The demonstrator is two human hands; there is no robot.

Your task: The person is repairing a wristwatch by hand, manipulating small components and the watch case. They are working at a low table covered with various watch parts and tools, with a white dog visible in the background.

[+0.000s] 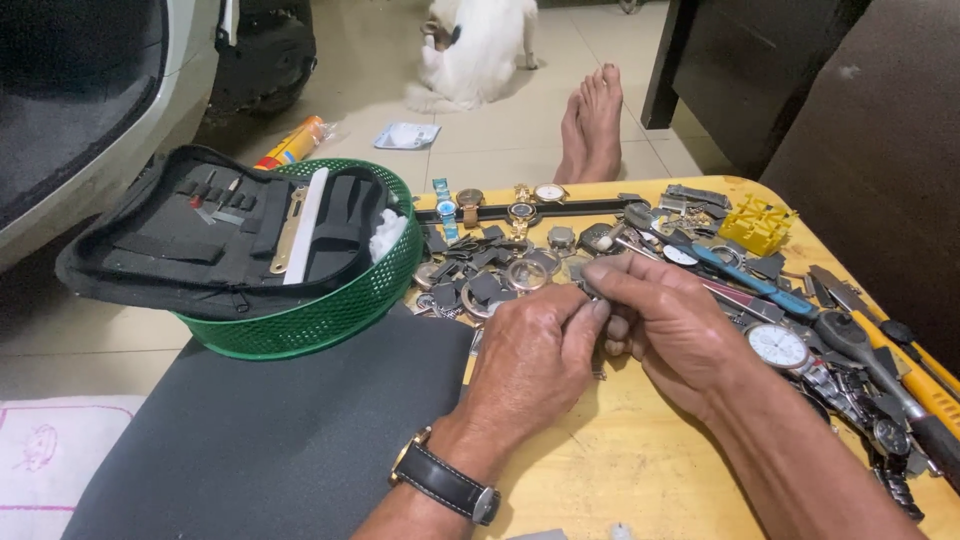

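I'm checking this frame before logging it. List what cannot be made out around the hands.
Head view only:
- Small metal part pinched between left hand and right hand: fingers cover most of it, kind unclear.
- Watch parts pile: pieces too small to tell apart.
- Tools at the right: cut off by the frame edge.

Your left hand [535,355] and right hand [665,325] hide tiny metal piece [590,292] pinched between fingertips; too small to tell. Your arms cut off at bottom edge. White animal [472,45] cut off at top.

Tool case [215,235] in basket [330,310], left of watches [520,265].
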